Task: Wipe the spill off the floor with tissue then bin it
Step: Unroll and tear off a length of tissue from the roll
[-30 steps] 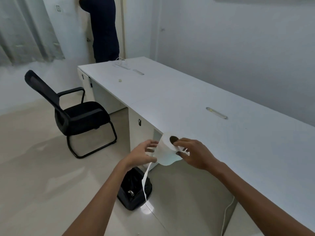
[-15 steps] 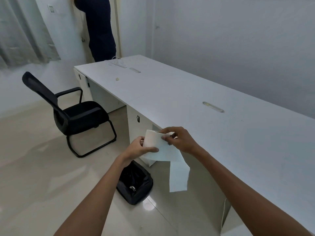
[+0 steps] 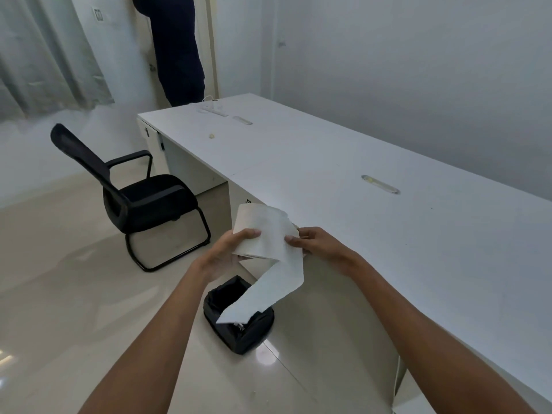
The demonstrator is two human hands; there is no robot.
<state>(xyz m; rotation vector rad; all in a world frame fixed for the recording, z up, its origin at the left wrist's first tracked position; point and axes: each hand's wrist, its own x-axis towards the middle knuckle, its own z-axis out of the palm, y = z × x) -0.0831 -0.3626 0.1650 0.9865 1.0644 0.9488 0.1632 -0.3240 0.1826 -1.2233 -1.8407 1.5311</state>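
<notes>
Curtain (image 3: pixel 44 52): grey, hangs at far left against the wall.
Chair (image 3: pixel 140 198): black, sled base, on the pale tiled floor (image 3: pixel 59 294), just left of the desk; seat faces the desk side.
Left hand (image 3: pixel 227 252): raised in front of the desk edge; thumb lies across the front of the tissue roll, fingers curled behind it, gripping its left side.
Tissue roll (image 3: pixel 263 231): white, held in the air between both hands, near the desk's front edge. A loose strip (image 3: pixel 268 291) hangs from it, curling down and leftward; its lower end hangs in front of the bin's open mouth. Contact with the bin cannot be told.
Bin (image 3: pixel 239 324): small, black-lined, on the floor beside the desk pedestal, below the hands.
Right hand (image 3: pixel 316 243): fingertips pressed against the roll's right edge, thumb in front, pinching the sheet there.
Desk (image 3: pixel 373 222): long, white, runs from far centre to near right; two cable slots in its top.
Spill: none can be made out on the visible floor.
Background: a person in dark clothing (image 3: pixel 176 49) stands beyond the desk's far end.
</notes>
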